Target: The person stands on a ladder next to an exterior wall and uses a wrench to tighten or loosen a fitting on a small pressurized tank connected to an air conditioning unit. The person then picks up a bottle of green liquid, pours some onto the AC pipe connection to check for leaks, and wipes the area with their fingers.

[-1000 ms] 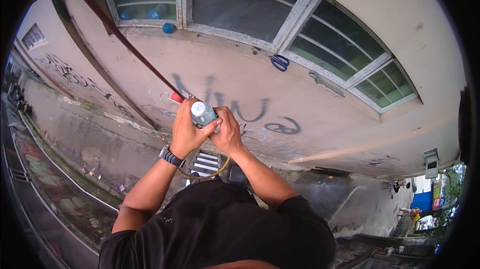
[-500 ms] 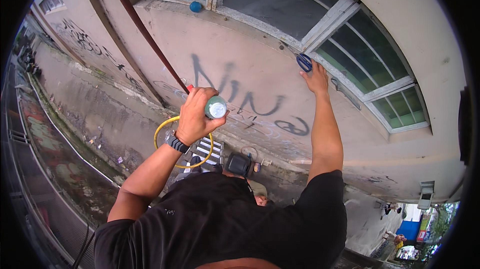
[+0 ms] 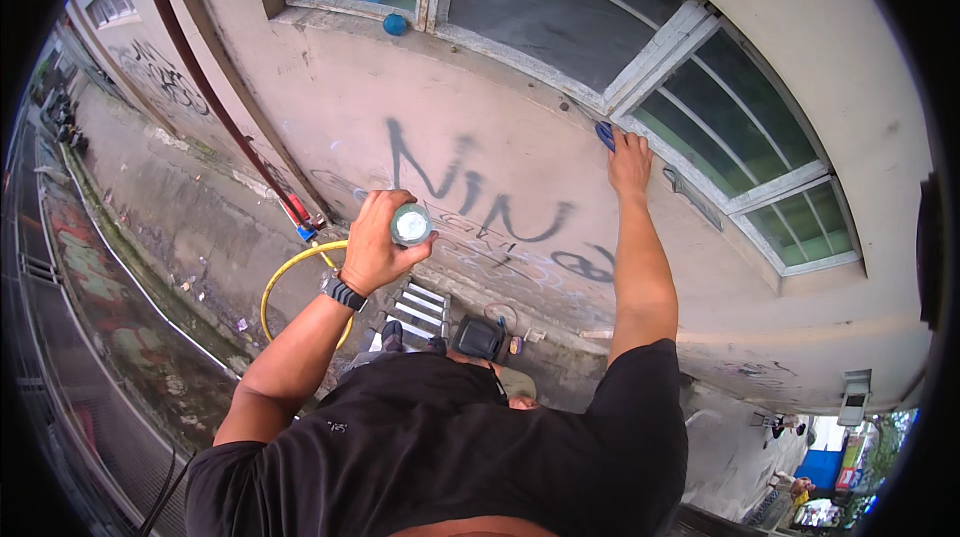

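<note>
My left hand (image 3: 385, 242) is closed around a small translucent bottle with a white top (image 3: 410, 225), held over the ladder in front of the painted wall. My right arm reaches up to the window sill, where my right hand (image 3: 625, 157) has its fingers curled on blue-handled scissors (image 3: 603, 135), which it partly hides. A flat metal tool (image 3: 685, 192) lies further right along the sill. A round blue object (image 3: 395, 25) sits on the sill at the upper left.
A dark red pipe (image 3: 215, 87) slants down the wall at left. A yellow hose (image 3: 280, 277) loops beside the striped ladder (image 3: 420, 307). Below are a black container (image 3: 478, 337) and part of another person (image 3: 520, 387). Graffiti covers the wall under the windows (image 3: 555, 17).
My hands have parted: the left keeps the bottle, while the right has moved up and right onto the scissors. The red pipe's lower end now appears further left.
</note>
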The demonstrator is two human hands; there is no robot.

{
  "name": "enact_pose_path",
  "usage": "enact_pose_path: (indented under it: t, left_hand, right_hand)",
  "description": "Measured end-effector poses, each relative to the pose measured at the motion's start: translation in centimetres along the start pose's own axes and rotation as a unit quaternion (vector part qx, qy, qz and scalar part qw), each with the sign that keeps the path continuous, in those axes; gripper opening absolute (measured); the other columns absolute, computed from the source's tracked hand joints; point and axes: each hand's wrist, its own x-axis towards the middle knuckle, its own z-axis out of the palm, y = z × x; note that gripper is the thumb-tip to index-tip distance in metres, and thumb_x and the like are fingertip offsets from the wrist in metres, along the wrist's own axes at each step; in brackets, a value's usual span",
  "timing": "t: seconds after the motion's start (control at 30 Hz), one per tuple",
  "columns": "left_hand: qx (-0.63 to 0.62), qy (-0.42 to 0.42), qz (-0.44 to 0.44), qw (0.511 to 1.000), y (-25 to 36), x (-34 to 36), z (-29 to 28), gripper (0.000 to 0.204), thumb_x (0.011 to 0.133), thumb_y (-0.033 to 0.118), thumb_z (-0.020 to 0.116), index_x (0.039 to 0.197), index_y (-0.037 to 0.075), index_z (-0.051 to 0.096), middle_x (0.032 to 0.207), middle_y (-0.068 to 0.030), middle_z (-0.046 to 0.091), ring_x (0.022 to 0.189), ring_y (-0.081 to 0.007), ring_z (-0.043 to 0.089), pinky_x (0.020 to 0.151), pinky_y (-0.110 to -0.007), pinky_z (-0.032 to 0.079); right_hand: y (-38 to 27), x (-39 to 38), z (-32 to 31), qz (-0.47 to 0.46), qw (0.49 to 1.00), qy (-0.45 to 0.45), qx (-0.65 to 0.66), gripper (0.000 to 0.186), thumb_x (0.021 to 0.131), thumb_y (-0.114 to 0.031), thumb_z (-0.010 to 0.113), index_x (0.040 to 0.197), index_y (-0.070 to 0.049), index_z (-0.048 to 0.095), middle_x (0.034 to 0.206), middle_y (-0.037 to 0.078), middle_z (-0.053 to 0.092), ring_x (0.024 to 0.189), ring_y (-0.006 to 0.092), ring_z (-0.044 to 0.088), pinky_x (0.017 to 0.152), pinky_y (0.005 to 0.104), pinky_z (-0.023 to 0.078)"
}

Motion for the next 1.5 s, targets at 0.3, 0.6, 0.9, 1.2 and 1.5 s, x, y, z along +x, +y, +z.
enact_pose_path:
  t: [0.3, 0.6, 0.9, 1.2, 1.5]
  left_hand:
    - [0.006, -0.039, -0.032, 0.999, -3.5, -2.4, 1.0, 0.054, 0.076, 0.026, 0.087, 0.116, 0.002, 0.059, 0.107, -0.016, 0.064, 0.102, -0.0391, 0.061, 0.087, -0.047, 0.052]
    - [-0.189, -0.159, -0.113, 0.962, -3.5, -0.4, 1.9, 0.06, 0.078, 0.03, 0.088, 0.125, 0.002, 0.06, 0.115, -0.0174, 0.069, 0.111, -0.0336, 0.067, 0.098, -0.042, 0.052]
    - [-0.302, -0.311, -0.012, 0.901, 1.9, 0.5, 5.1, 0.076, 0.08, 0.035, 0.088, 0.139, 0.0, 0.056, 0.149, -0.0236, 0.047, 0.143, -0.0418, 0.044, 0.12, -0.047, 0.036]
    - [-0.286, -0.321, -0.035, 0.902, 1.8, 1.1, 3.3, 0.062, 0.073, 0.026, 0.086, 0.123, 0.0, 0.06, 0.115, -0.0167, 0.054, 0.111, -0.0343, 0.052, 0.102, -0.042, 0.043]
    - [-0.33, -0.323, -0.019, 0.887, 1.6, 0.8, 4.3, 0.061, 0.073, 0.026, 0.086, 0.122, 0.002, 0.061, 0.122, -0.0165, 0.054, 0.124, -0.0353, 0.05, 0.111, -0.045, 0.04]
  right_hand:
    - [-0.7, -4.6, -0.6, 0.084, 0.954, 0.115, 0.264, 0.036, 0.102, -0.024, 0.065, 0.135, -0.01, 0.067, 0.122, 0.011, 0.07, 0.112, 0.03, 0.065, 0.1, 0.0404, 0.05]
    - [-13.7, -17.5, -5.1, 0.117, 0.41, -0.079, 0.901, 0.046, 0.107, -0.023, 0.063, 0.143, 0.003, 0.056, 0.128, 0.014, 0.068, 0.107, 0.0256, 0.069, 0.093, 0.0404, 0.054]
    - [-20.2, -19.5, -7.6, 0.141, 0.313, -0.149, 0.927, 0.042, 0.108, -0.034, 0.062, 0.136, -0.004, 0.059, 0.127, 0.007, 0.067, 0.12, 0.0194, 0.063, 0.104, 0.0411, 0.05]
    - [-17.1, -18.7, -6.3, 0.155, 0.473, -0.096, 0.862, 0.033, 0.103, -0.034, 0.07, 0.114, -0.004, 0.064, 0.101, 0.009, 0.072, 0.092, 0.0189, 0.07, 0.088, 0.0405, 0.059]
    - [-22.5, -19.5, -7.5, 0.169, 0.271, -0.121, 0.94, 0.03, 0.101, -0.037, 0.073, 0.111, -0.01, 0.066, 0.116, 0.003, 0.068, 0.108, 0.0189, 0.062, 0.099, 0.039, 0.05]
